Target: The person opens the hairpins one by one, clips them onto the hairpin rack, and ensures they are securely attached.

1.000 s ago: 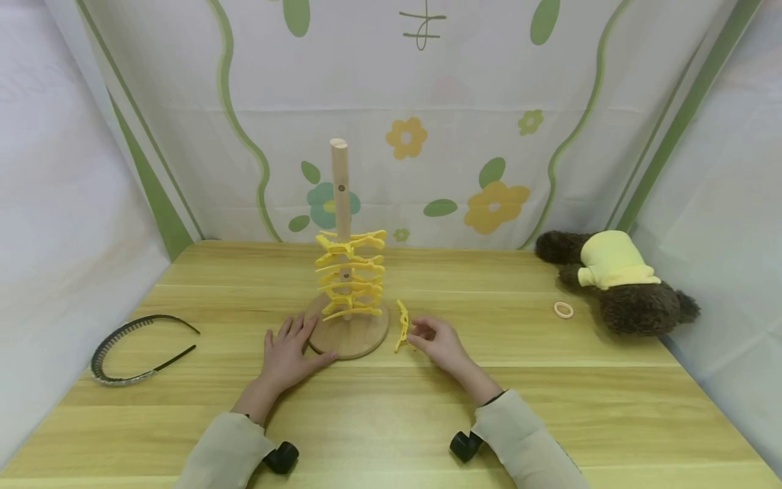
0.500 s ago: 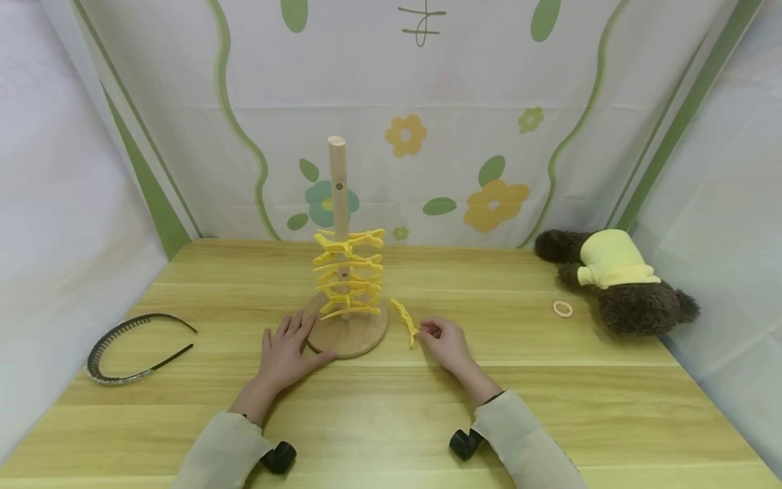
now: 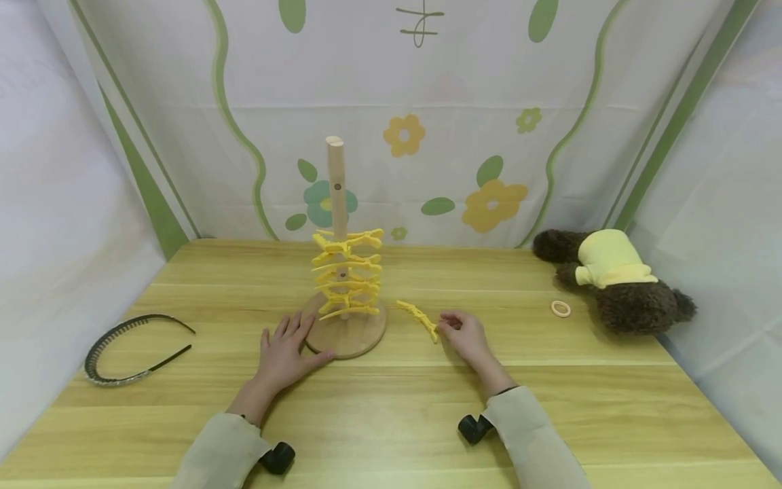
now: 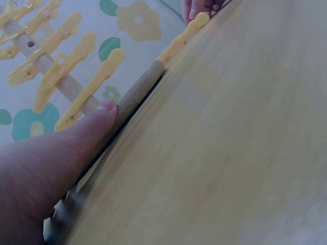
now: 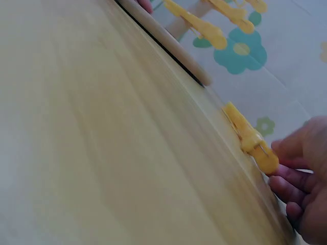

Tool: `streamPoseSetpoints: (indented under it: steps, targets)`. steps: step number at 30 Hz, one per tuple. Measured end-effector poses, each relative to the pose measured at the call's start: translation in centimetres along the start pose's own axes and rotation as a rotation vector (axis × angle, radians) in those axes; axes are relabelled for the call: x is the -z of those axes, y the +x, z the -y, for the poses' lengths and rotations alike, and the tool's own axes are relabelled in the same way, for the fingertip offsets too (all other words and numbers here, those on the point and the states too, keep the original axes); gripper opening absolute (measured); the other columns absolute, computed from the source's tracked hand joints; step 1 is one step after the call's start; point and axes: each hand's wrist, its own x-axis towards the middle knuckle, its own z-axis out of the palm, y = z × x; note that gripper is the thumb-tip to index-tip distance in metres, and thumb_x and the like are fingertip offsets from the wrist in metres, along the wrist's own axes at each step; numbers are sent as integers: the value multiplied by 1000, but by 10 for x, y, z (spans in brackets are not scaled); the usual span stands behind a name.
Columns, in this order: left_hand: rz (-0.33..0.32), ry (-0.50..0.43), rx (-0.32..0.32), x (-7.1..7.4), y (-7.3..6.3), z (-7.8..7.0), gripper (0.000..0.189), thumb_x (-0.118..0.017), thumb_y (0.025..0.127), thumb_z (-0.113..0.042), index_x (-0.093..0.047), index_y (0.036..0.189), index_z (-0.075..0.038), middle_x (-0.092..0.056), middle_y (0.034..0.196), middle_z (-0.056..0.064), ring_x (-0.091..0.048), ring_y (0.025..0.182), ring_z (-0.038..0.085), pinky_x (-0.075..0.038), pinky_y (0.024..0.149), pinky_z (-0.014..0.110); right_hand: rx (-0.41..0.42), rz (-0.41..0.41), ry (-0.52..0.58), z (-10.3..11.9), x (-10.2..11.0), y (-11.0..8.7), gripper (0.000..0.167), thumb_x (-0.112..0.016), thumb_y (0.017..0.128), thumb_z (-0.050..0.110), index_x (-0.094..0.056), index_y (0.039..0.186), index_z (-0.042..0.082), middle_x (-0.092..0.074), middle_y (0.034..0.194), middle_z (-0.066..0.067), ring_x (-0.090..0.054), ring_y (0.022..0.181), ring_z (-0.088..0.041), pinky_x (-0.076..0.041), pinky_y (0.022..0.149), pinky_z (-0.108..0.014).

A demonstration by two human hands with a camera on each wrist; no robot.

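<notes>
My left hand (image 3: 285,353) rests with spread fingers against the round wooden base (image 3: 357,343) of an upright wooden post (image 3: 338,197). In the left wrist view, its thumb (image 4: 99,120) lies at the base's rim. Several yellow hair clips (image 3: 347,261) stick out around the post's lower half. To the right of the base, my right hand (image 3: 466,337) pinches the near end of a loose yellow hair clip (image 3: 418,318) with thumb and fingertips. That clip (image 5: 250,138) lies slanted, low over the table, its far end pointing toward the base.
A black toothed headband (image 3: 116,346) lies at the left of the wooden table (image 3: 391,414). On the right are a small pale ring (image 3: 561,309) and a brown plush toy (image 3: 629,305) in a yellow shirt. A flower-printed cloth (image 3: 464,88) hangs behind.
My right hand has moved right, drawing the loose hair clip away from the base. The clip has turned from nearly straight ahead to a diagonal. My left hand keeps its place.
</notes>
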Motion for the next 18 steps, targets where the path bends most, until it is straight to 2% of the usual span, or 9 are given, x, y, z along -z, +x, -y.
streamPoseSetpoints:
  steps: [5, 8, 11, 14, 18]
  targets:
    - [-5, -4, -1, 1, -1, 0, 86, -52, 69, -65, -35, 133, -10, -27, 135, 20, -18, 122, 40, -2, 89, 62, 5, 66, 14, -6, 6, 2, 28, -66, 77, 17, -61, 98, -1, -58, 84, -7, -52, 76, -20, -43, 66, -32]
    - [-3, -8, -3, 2, -1, -1, 86, -52, 69, -65, -35, 133, -10, -27, 135, 20, -18, 122, 40, -2, 89, 62, 55, 120, -91, -6, 5, 1, 39, -70, 71, 31, -62, 97, 2, -55, 86, -5, -49, 76, -18, -41, 66, -32]
    - [-1, -2, -4, 2, -1, -1, 87, -51, 69, -66, -34, 134, -10, -27, 135, 19, -18, 122, 40, -2, 89, 61, 117, 128, -221, -3, 3, -1, 48, -72, 66, 39, -61, 97, 4, -54, 89, -4, -47, 80, -18, -38, 69, -33]
    - [-3, 4, -6, 1, 0, 0, 86, -50, 70, -66, -34, 134, -10, -27, 135, 19, -18, 122, 40, -2, 89, 61, 147, 112, -295, -1, 2, -4, 47, -73, 65, 37, -62, 96, 5, -53, 91, -5, -45, 82, -20, -36, 70, -35]
    - [-3, 5, -9, 0, 0, -1, 86, -51, 70, -66, -34, 134, -10, -27, 135, 19, -18, 122, 40, -3, 89, 61, 133, 107, -259, -3, 4, -4, 41, -73, 69, 27, -60, 99, 2, -51, 93, -8, -45, 83, -22, -36, 70, -37]
